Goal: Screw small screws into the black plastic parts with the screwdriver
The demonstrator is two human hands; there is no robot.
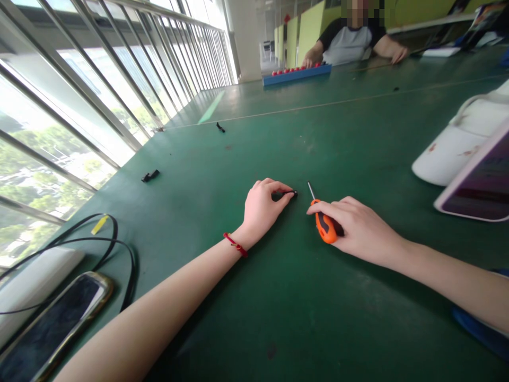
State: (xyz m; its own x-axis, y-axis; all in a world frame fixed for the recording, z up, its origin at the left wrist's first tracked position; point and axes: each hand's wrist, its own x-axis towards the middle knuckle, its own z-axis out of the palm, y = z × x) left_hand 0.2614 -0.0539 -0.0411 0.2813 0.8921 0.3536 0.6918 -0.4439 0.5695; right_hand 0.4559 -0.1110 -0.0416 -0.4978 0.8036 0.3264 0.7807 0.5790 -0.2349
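Over the middle of the green table, my left hand pinches a small black piece between thumb and fingertips; its exact kind does not show. A red cord bracelet circles that wrist. To its right, my right hand is wrapped round the orange and black handle of a screwdriver. The metal shaft points up and away, slightly left, and its tip is apart from the black piece. Two other small black parts lie farther left, one nearer and one farther back.
At the lower left lie a phone, a white box-like object and a looped black cable. A white container and a propped tablet-like screen stand right. Across the table a person sits behind a blue rack with red pieces. Railings border the left.
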